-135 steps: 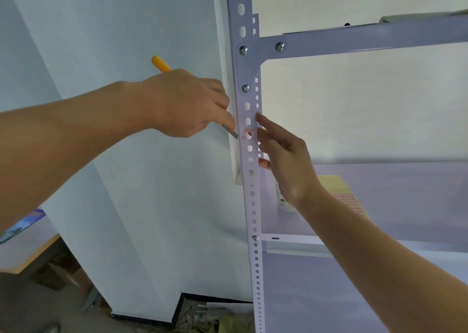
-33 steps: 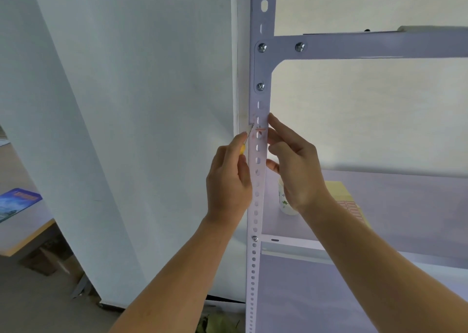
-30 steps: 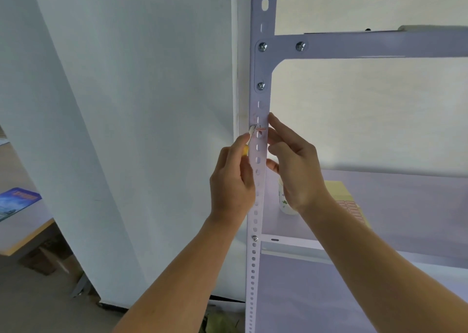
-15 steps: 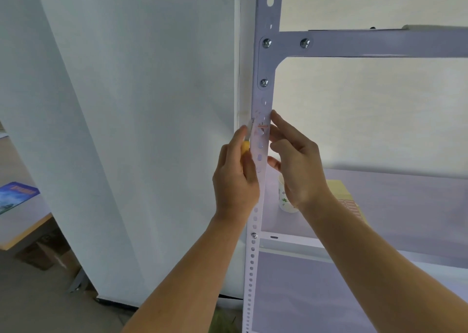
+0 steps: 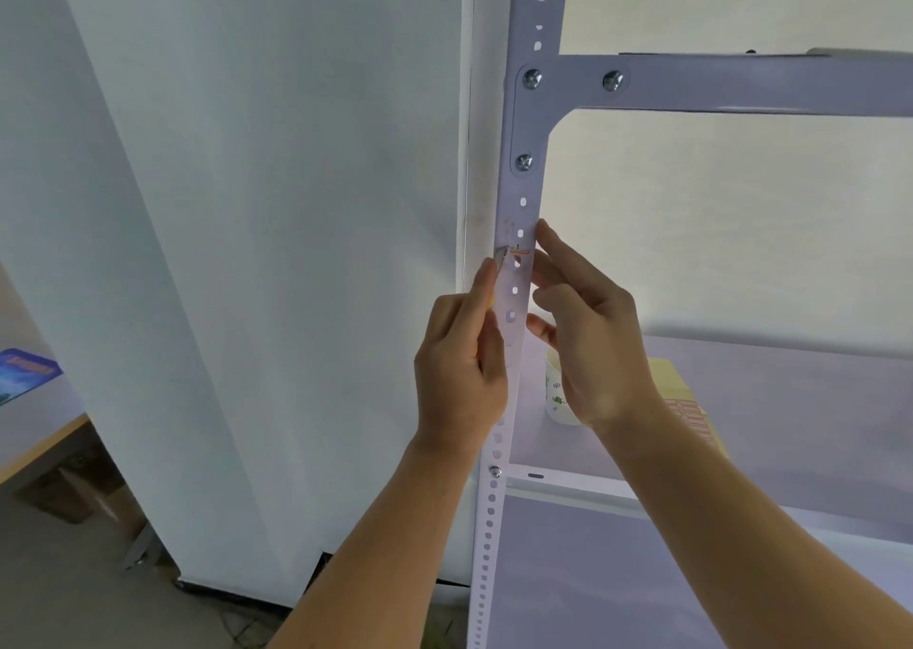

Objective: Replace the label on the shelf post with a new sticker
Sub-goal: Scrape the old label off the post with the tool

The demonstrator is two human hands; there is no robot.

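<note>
My left grip (image 5: 459,367) is closed on one knife (image 5: 499,257), tip at the one old label (image 5: 518,251), halfway up the one post (image 5: 526,120). My right grip (image 5: 593,347) lays straight fingers on the post's right edge. The label looks thin and sticky and will likely tear, so I should lift it by an edge.

Bare forearms (image 5: 741,525), bare left hand (image 5: 459,376), right hand (image 5: 598,352)

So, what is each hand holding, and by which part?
The left hand grips a yellow-handled knife by its handle, blade at the label. The right hand holds nothing; its fingers touch the shelf post.
</note>
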